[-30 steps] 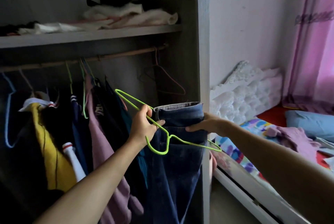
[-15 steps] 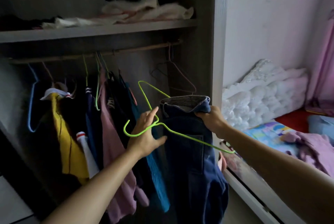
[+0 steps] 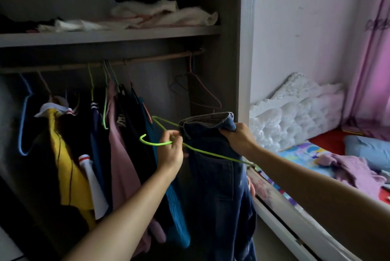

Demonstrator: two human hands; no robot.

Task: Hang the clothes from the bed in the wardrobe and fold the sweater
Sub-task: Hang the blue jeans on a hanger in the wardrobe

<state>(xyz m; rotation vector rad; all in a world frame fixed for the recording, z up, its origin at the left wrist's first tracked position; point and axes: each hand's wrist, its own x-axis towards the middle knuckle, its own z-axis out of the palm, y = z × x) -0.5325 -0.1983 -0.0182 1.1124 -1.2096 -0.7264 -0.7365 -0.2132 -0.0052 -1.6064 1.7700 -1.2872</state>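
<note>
Dark blue jeans (image 3: 215, 176) hang folded in front of the open wardrobe. My right hand (image 3: 239, 137) grips their waistband at the right corner. My left hand (image 3: 172, 148) holds a lime green wire hanger (image 3: 156, 143) near its hook, beside the waistband's left edge. The hanger's long bar runs across the jeans toward the right. A wooden rail (image 3: 147, 60) crosses the wardrobe above. A mauve sweater (image 3: 354, 171) lies crumpled on the bed (image 3: 304, 153) at right.
Several garments hang on the rail's left half: yellow (image 3: 67, 168), pink (image 3: 122, 161), teal. An empty pink hanger (image 3: 202, 90) hangs at the rail's right end. Folded cloths lie on the upper shelf (image 3: 109, 36). The wardrobe's side panel (image 3: 245, 49) stands between rail and bed.
The view shifted left and closer. My left hand went from an open palm against the hanger to fingers curled round its wire. The hanger's hook turned downward to the left.
</note>
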